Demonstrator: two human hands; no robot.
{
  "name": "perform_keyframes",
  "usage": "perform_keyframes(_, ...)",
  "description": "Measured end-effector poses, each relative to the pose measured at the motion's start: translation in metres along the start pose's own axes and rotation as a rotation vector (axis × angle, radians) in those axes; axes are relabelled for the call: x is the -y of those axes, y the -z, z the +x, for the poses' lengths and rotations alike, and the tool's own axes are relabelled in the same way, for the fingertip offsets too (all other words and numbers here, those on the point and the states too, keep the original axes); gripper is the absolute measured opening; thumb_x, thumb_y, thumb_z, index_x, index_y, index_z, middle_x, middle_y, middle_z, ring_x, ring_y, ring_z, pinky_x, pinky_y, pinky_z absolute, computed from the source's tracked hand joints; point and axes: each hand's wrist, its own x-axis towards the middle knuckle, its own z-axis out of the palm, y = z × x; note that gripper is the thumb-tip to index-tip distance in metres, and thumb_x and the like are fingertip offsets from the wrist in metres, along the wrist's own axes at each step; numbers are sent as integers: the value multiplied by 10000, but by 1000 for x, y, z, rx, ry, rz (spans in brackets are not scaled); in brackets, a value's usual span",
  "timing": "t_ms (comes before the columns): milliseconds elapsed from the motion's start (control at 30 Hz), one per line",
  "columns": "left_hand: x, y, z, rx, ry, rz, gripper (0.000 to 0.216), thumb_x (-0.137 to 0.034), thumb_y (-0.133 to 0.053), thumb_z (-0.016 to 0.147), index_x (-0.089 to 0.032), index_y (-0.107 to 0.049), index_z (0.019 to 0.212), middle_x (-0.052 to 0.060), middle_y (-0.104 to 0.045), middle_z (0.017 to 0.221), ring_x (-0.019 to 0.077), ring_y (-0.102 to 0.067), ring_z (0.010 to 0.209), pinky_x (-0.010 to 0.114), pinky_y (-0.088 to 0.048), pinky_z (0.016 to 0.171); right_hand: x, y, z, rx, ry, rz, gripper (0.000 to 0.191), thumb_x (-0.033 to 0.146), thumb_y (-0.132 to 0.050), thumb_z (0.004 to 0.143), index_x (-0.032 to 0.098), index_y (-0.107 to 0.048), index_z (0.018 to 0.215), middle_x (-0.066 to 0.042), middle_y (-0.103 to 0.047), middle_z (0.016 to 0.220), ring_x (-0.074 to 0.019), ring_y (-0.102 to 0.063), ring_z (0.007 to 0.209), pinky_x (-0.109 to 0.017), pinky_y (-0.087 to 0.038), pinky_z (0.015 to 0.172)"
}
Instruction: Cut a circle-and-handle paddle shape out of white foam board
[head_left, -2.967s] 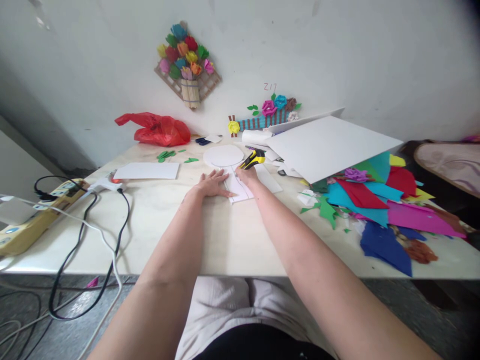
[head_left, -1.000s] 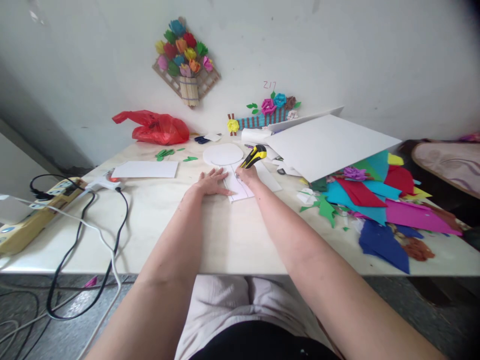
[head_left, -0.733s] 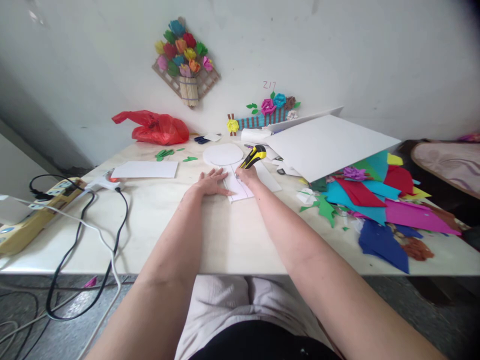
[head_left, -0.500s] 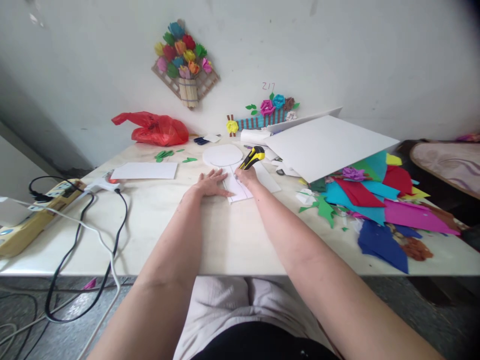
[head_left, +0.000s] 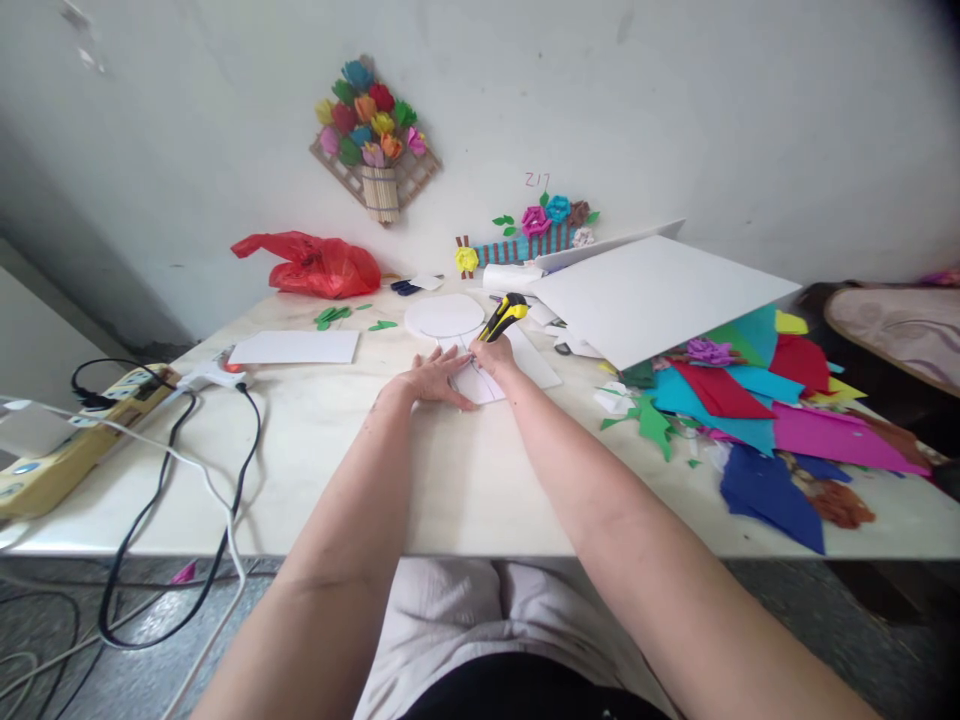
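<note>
My right hand (head_left: 493, 354) grips a yellow and black utility knife (head_left: 504, 315), its tip down on a white foam sheet (head_left: 480, 384) with pencil curves drawn on it. My left hand (head_left: 429, 380) lies flat on the left part of that sheet, fingers spread, pressing it to the table (head_left: 420, 460). The sheet joins a white round disc shape (head_left: 444, 316) just beyond my hands.
A large white board (head_left: 645, 290) rests tilted over a heap of coloured paper (head_left: 757, 405) on the right. A white rectangle (head_left: 294, 348), a glue gun (head_left: 214, 374), a power strip (head_left: 75, 440) with cables lie left. A red plastic bag (head_left: 319, 265) and paper flower crafts (head_left: 525, 235) stand by the wall.
My left hand has slid a little nearer and to the right on the sheet. The knife stays at nearly the same spot, tilting slightly.
</note>
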Motion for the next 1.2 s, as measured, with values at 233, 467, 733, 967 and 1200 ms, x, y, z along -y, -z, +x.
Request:
perform_keyframes(233,4,-1,0,-86,8,-38,1180,-769,-617,582,-292,-151,1556,67,-78,1622,358,-40,1478,602,-35,1151,-2,-6,10,12,7,31,35,201,-571,676,186,-585,647,-33,-634,627,-202,-651,663,-290,-522,634)
perform_keyframes(467,12,-9,1,-168,46,-51,1107,-790,-544,642,-246,-208,1547,66,-161,1611,305,-108,1482,544,4,1171,-5,-13,22,61,-9,73,43,208,-565,692,180,-598,693,-10,-610,563,-156,-588,522,-264,-498,563)
perform_keyframes(733,13,-9,3,-146,39,-56,1098,-798,-526,654,-244,-205,1547,61,-130,1615,316,-80,1485,586,-5,1157,-7,-14,20,37,-28,110,55,194,-574,709,172,-595,663,8,-580,523,-127,-549,485,-231,-456,515)
perform_keyframes(967,14,-9,4,-149,71,-43,1108,-805,-533,650,-265,-183,1551,77,-101,1617,348,-54,1480,601,-18,1147,-1,-12,13,45,-42,147,49,181,-576,716,183,-567,668,13,-568,544,-124,-536,499,-220,-435,493)
perform_keyframes(1200,14,-10,4,-146,68,-58,1122,-811,-526,648,-249,-176,1553,71,-92,1618,331,-46,1484,578,-12,1158,-4,-13,15,24,4,117,30,195,-569,706,181,-577,681,-19,-632,662,-155,-604,640,-257,-492,622)
